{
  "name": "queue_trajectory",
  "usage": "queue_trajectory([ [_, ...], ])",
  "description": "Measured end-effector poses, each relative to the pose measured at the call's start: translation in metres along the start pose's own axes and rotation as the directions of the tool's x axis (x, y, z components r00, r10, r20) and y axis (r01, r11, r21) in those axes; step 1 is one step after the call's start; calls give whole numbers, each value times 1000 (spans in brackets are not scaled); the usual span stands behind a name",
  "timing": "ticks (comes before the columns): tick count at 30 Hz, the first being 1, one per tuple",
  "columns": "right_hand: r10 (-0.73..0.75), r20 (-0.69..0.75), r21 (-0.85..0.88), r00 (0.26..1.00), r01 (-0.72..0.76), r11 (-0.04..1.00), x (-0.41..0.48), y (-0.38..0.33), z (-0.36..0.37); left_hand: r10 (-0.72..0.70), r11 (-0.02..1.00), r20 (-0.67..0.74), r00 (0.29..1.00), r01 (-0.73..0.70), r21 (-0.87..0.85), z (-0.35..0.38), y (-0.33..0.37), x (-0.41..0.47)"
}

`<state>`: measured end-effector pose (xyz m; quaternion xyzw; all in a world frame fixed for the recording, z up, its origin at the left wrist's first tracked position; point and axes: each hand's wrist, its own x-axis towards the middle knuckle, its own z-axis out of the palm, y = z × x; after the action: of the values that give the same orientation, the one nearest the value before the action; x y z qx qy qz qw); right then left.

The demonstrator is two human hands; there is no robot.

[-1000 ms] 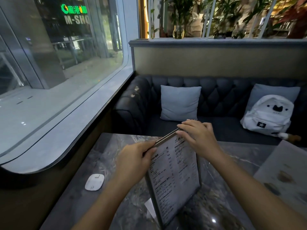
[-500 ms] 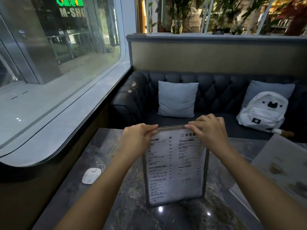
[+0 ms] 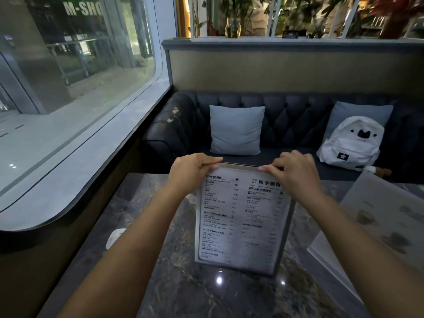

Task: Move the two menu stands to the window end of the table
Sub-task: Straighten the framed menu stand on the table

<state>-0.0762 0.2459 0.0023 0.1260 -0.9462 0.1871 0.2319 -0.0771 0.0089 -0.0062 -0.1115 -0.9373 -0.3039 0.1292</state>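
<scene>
A framed menu stand (image 3: 243, 223) with a printed drinks list stands upright on the dark marble table (image 3: 179, 288), facing me. My left hand (image 3: 192, 171) grips its top left corner and my right hand (image 3: 293, 173) grips its top right corner. A second menu stand (image 3: 380, 226), pale with food pictures, leans at the right edge of the table. The window (image 3: 75, 88) runs along the table's left side.
A small white disc (image 3: 114, 237) lies on the table near the window, partly behind my left forearm. Beyond the table a dark tufted sofa (image 3: 296, 118) holds two grey cushions and a white backpack (image 3: 353, 143).
The menu stand has turned from edge-on to facing me squarely. Both hands have shifted to its top corners and it now stands further along the table.
</scene>
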Motion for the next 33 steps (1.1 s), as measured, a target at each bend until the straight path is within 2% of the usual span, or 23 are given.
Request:
queue_trajectory([
  [18, 17, -4, 26, 1000, -16, 1000, -2, -8, 0, -41, 999, -33, 999, 40, -31, -2, 0, -10],
  [26, 0, -1, -39, 1000, 0, 999, -1, -6, 1, -41, 999, -35, 999, 42, 29, -2, 4, -12],
  [30, 2, 14, -92, 1000, -1, 996, -5, -4, -4, 36, 986, -29, 999, -31, 166, -6, 10, -11],
  [33, -5, -32, -141, 999, 1, 990, -15, 3, -14, 112, 979, -78, 991, -96, 181, -7, 25, -8],
])
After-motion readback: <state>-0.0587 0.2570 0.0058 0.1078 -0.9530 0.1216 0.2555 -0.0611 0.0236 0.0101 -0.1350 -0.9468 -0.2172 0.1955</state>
